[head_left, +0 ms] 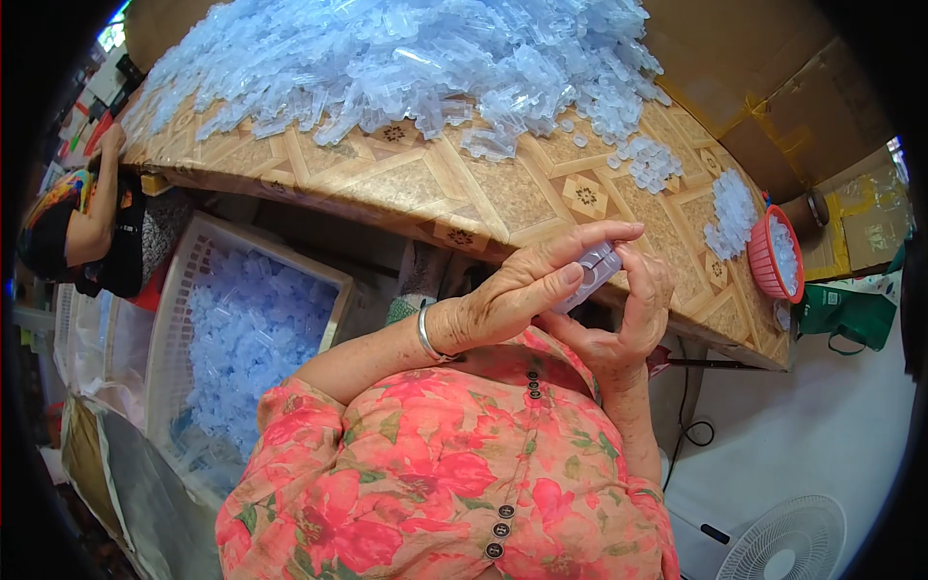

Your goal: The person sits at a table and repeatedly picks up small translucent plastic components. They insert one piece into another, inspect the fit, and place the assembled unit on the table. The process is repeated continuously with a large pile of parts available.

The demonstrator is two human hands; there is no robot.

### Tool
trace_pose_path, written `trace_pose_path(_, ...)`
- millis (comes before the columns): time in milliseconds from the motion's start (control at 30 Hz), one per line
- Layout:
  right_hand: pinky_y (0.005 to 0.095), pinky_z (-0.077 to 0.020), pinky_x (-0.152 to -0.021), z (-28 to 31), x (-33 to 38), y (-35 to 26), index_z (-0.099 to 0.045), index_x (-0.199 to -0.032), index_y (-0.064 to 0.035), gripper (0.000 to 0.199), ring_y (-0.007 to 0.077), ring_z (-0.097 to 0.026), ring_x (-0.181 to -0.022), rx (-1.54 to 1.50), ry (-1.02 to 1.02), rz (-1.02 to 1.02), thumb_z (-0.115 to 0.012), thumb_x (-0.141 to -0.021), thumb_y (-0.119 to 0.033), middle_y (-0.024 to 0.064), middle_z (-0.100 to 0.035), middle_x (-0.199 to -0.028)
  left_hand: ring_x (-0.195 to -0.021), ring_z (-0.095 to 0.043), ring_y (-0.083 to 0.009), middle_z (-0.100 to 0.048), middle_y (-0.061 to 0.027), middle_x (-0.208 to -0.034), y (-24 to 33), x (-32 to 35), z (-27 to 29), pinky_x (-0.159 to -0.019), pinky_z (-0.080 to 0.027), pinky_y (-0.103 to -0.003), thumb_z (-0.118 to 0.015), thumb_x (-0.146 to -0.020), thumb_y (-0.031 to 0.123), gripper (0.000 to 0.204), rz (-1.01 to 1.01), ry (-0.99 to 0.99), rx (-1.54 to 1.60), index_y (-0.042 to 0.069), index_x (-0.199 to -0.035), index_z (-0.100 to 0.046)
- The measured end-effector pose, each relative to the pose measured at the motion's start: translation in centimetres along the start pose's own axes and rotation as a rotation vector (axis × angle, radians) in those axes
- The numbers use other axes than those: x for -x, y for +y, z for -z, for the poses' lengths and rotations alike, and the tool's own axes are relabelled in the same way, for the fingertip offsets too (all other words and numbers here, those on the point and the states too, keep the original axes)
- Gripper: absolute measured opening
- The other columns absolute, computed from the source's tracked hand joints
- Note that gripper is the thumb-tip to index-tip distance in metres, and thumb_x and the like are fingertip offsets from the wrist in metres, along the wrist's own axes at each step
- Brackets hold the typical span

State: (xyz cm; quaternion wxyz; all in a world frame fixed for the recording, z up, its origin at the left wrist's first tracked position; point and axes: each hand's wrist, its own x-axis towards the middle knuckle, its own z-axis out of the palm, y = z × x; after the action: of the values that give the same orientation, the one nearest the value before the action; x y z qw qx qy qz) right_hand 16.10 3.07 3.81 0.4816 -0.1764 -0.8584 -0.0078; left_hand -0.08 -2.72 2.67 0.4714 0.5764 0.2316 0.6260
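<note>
Both my hands meet in front of my chest, near the table's front edge, around a small translucent plastic piece with rounded ridges. My left hand, a metal bangle at its wrist, presses its thumb on the piece while the forefinger reaches over its top. My right hand grips it from the other side between thumb and bent fingers. Part of the piece is hidden by the fingers. Beyond, a big heap of similar clear bluish plastic pieces covers the far part of the patterned table.
Small round clear pieces lie on the table's right, near a red basket of more pieces. A white crate full of plastic parts stands left below the table. Another person sits far left. A fan stands lower right.
</note>
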Motion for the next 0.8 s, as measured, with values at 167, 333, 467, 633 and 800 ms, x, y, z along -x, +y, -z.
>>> trace_pose_path(167,0.0435,-0.0483,-0.089,-0.6,0.5,0.2,-0.058,-0.125,-0.0035,0.084,0.0306,-0.063,-0.099,-0.011,0.016,-0.046,-0.097,-0.059,-0.038,0.0114,-0.064,-0.113,-0.145,-0.037,-0.02,-0.039,-0.0113,-0.159,0.0,-0.1,0.0,-0.12,-0.028,-0.036,-0.046,-0.106,0.043,0.066,0.047,0.021,0.075,0.001,-0.156,-0.034)
trace_pose_path(333,0.0445,-0.048,-0.091,-0.6,0.5,0.3,-0.058,-0.126,-0.0031,0.086,0.0308,-0.063,-0.098,-0.01,0.01,-0.038,-0.097,-0.059,-0.039,0.0121,-0.065,-0.113,-0.146,-0.036,-0.0206,-0.038,-0.012,-0.16,0.2,0.0,0.0,-0.12,-0.027,-0.035,-0.047,-0.106,0.044,0.068,0.074,0.009,0.113,0.0,-0.156,-0.032)
trace_pose_path(467,0.0448,-0.0483,-0.091,-0.8,0.6,0.3,-0.057,-0.126,-0.0022,0.083,0.0313,-0.063,-0.099,-0.061,0.003,-0.109,-0.095,-0.062,-0.038,0.0126,-0.065,-0.112,-0.148,-0.034,-0.0227,-0.034,-0.0135,-0.162,-0.2,-0.2,0.3,-0.121,-0.026,-0.037,-0.053,-0.103,0.034,0.072,0.033,-0.01,0.013,0.001,-0.16,-0.024)
trace_pose_path(633,0.0433,-0.0504,-0.089,-1.2,1.0,0.4,-0.057,-0.128,-0.0018,0.078,0.0318,-0.063,-0.104,-0.132,-0.031,-0.227,-0.092,-0.064,-0.031,0.013,-0.064,-0.118,-0.151,-0.03,-0.0256,-0.028,-0.0145,-0.165,-0.4,-0.2,0.4,-0.122,-0.024,-0.038,-0.06,-0.098,0.019,0.081,0.002,-0.029,-0.276,0.005,-0.163,-0.013)
trace_pose_path(800,0.0425,-0.0512,-0.091,-0.3,-0.4,0.6,-0.056,-0.132,-0.0031,0.072,0.0324,-0.06,-0.113,-0.213,-0.18,-0.261,-0.088,-0.071,-0.025,0.016,-0.06,-0.127,-0.15,-0.032,-0.025,-0.031,-0.015,-0.163,-1.0,0.0,1.4,-0.121,-0.025,-0.037,-0.059,-0.098,0.019,0.081,0.134,-0.015,-0.213,0.006,-0.163,-0.013)
